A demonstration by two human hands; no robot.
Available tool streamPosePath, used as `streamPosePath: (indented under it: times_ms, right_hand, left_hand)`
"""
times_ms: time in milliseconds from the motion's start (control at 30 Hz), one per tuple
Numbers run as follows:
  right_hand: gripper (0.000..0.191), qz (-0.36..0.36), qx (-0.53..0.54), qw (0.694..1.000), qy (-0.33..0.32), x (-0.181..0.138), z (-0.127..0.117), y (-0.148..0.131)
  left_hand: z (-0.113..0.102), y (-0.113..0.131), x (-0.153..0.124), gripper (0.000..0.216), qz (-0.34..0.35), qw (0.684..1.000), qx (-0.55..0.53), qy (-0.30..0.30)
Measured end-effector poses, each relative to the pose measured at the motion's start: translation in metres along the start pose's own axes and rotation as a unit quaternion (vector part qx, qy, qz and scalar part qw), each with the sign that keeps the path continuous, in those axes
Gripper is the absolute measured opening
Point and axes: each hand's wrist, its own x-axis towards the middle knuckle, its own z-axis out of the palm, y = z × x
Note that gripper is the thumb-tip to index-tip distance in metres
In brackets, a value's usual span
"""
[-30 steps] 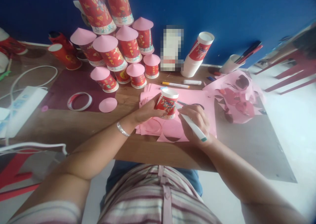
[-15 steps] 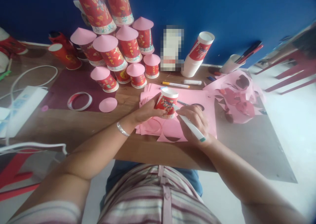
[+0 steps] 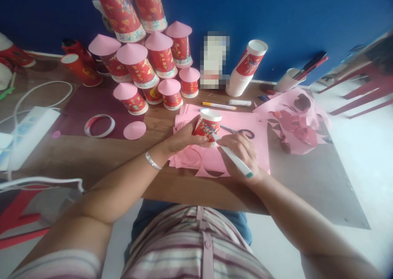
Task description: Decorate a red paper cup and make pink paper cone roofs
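Observation:
My left hand (image 3: 186, 136) is closed round a paper cup (image 3: 209, 123) with a white rim and a red, patterned band. The cup is tilted a little, over a stack of pink paper (image 3: 258, 152). In my right hand (image 3: 241, 152) is a white marker (image 3: 235, 161) with a green end, its tip at the cup's lower front. Whether the tip touches the cup I cannot tell. Behind my right hand, scissors (image 3: 245, 133) with dark handles lie on the pink paper.
Several red cups with pink cone tops (image 3: 132, 53) stand at the back left. A roll of tape (image 3: 99, 126) and a pink disc (image 3: 134, 130) lie left. Stacked cups (image 3: 245, 68), an orange marker (image 3: 219, 106), a pen cup (image 3: 288, 81) and pink scraps (image 3: 297, 127) are beyond or right.
My right hand and the marker have shifted slightly left and down along the cup. More of the scissors shows now. My left hand still holds the cup in nearly the same place.

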Motion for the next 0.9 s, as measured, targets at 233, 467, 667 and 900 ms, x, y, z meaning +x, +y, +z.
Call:
streamPosePath:
  times_ms: [233, 467, 667, 900]
  right_hand:
    - [0.038, 0.003, -0.011, 1.000, 0.024, -0.0017, 0.0009, 0.0008]
    - [0.038, 0.014, -0.038, 0.998, 0.047, -0.0009, 0.0018, 0.0023]
    - [0.036, 0.024, -0.056, 0.997, 0.043, 0.0015, -0.0001, 0.0003]
    - [0.037, 0.015, -0.049, 0.998, 0.043, 0.0017, 0.0007, 0.0001]
  left_hand:
    - [-0.0006, -0.0029, 0.0016, 0.058, 0.005, 0.999, 0.022, 0.024]
    - [0.0053, 0.0015, 0.0011, 0.064, -0.003, 0.996, 0.069, 0.052]
    - [0.0064, 0.0044, -0.0005, 0.066, -0.007, 0.995, 0.090, 0.053]
    - [0.0073, 0.0050, 0.0000, 0.065, -0.013, 0.995, 0.085, 0.054]
